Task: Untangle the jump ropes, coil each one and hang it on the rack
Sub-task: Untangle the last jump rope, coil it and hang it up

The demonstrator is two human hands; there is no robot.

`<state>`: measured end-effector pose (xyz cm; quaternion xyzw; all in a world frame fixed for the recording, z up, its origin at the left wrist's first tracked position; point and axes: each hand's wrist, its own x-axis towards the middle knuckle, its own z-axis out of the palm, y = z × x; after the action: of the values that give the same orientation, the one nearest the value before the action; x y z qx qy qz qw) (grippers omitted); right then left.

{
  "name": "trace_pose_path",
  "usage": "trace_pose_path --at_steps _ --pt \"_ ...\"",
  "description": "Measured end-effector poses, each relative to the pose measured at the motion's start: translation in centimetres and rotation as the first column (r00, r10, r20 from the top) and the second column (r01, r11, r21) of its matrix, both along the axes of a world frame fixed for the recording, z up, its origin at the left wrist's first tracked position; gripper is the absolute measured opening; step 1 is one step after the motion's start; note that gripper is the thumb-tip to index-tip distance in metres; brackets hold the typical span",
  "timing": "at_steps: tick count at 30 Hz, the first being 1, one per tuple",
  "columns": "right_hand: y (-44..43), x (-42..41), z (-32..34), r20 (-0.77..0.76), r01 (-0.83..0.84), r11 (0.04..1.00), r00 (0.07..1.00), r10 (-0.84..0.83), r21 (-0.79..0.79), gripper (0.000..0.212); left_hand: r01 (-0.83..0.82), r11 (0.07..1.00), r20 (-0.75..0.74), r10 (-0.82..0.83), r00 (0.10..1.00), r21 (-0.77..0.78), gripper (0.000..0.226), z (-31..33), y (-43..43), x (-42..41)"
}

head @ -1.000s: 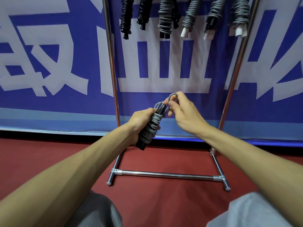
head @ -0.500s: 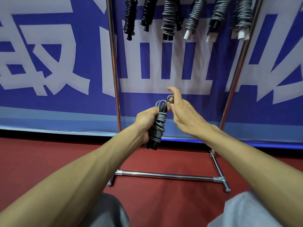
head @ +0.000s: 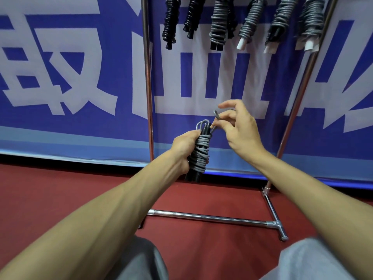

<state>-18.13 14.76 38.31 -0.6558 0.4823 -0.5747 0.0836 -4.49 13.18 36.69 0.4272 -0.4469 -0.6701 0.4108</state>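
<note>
My left hand (head: 184,147) grips a coiled grey jump rope (head: 199,156) with black handles, held upright in front of the rack. My right hand (head: 237,128) pinches the rope's loose grey loop (head: 217,115), drawn up and to the right of the bundle's top. A chrome rack (head: 148,87) stands behind, and several coiled ropes (head: 219,23), black and grey, hang from its top.
The rack's base bar (head: 210,218) lies on the red floor (head: 50,195) just beyond my knees. A blue banner with large white characters (head: 66,77) covers the wall behind. The rack's right post (head: 300,93) slants upward.
My right hand has pulled the loop of rope up and out to the right of the bundle's top. The left hand has kept its grip on the bundle, now held more upright.
</note>
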Motion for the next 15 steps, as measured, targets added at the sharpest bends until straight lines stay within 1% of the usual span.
trace_pose_path --at_steps 2,3,5,7,9,11,13,15 --pt "0.03 0.21 0.37 0.163 -0.069 0.997 0.985 0.062 0.041 0.024 0.006 1.000 -0.011 -0.006 1.000 0.003 0.020 0.07 -0.17 0.09" --pt "0.12 0.25 0.52 0.211 -0.094 0.994 0.974 0.082 0.049 0.024 0.015 1.000 -0.011 -0.015 1.000 0.001 0.024 0.10 -0.23 0.10" --pt "0.32 0.29 0.66 0.267 -0.127 0.989 0.958 0.103 0.076 0.022 0.045 0.999 -0.007 -0.045 0.999 0.008 0.026 0.10 -0.35 0.11" --pt "0.47 0.25 0.58 0.329 -0.169 0.979 0.936 0.123 0.115 0.021 0.037 0.999 -0.006 -0.036 0.999 0.013 0.024 0.02 -0.46 0.32" --pt "0.52 0.14 0.45 0.362 -0.176 0.974 0.925 0.114 0.144 0.021 0.025 1.000 -0.028 -0.025 0.999 0.002 0.024 -0.08 -0.59 0.69" --pt "0.35 -0.01 0.34 0.313 -0.112 0.978 0.948 0.053 0.174 0.020 0.028 0.999 -0.068 -0.029 0.997 -0.021 0.025 -0.16 -0.54 0.87" --pt "0.19 0.08 0.28 0.193 0.003 0.981 0.980 -0.041 0.192 0.017 0.006 0.999 -0.091 -0.011 0.996 -0.049 0.027 -0.31 -0.32 0.76" --pt "0.14 0.23 0.31 0.071 0.108 0.978 0.990 -0.122 0.178 0.017 -0.030 0.997 -0.115 0.021 0.993 -0.076 0.026 -0.45 -0.13 0.53"
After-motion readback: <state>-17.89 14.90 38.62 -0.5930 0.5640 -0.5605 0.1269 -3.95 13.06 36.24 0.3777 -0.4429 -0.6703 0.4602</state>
